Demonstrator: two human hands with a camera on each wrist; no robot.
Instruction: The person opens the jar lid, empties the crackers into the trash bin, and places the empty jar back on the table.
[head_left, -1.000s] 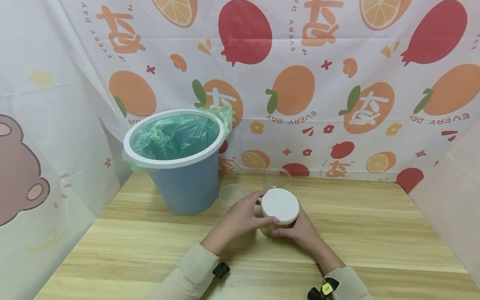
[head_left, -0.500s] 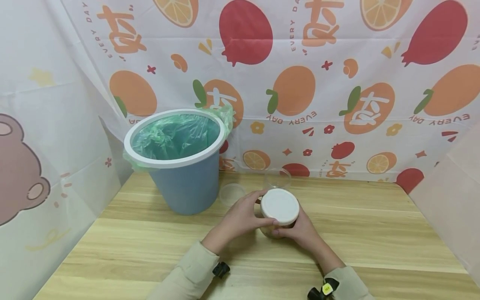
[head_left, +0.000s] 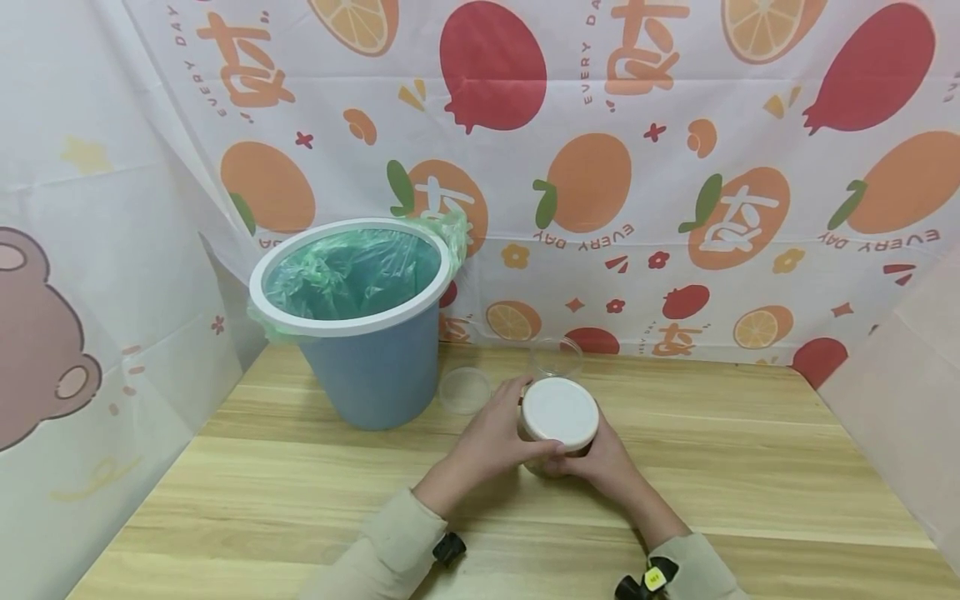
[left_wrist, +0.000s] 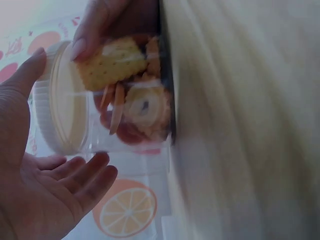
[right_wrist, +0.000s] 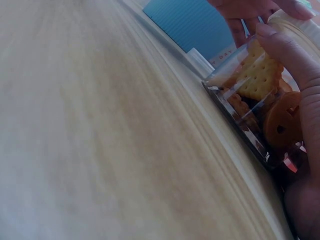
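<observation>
In the head view a clear jar of biscuits [head_left: 534, 467] with a white screw lid [head_left: 561, 412] stands upright on the table. My right hand [head_left: 609, 467] grips the jar's body from the right; its thumb [right_wrist: 285, 52] lies along the jar's side in the right wrist view. My left hand [head_left: 491, 433] reaches round the lid from the left. In the left wrist view its thumb [left_wrist: 30, 72] is at the lid's edge, while the relaxed fingers [left_wrist: 82, 177] stand a little apart from the lid. A square cracker [left_wrist: 114, 62] and round biscuits show through the clear wall.
A blue bin [head_left: 375, 375] with a white rim and green liner stands back left. Between it and the jar lies a clear round disc [head_left: 465, 390]. Another clear round piece [head_left: 557, 357] is behind the jar, near the fruit-print cloth [head_left: 585, 283].
My left hand has shifted slightly on the lid, its thumb a little to the right and its wrist forward. The right hand and jar stay in place.
</observation>
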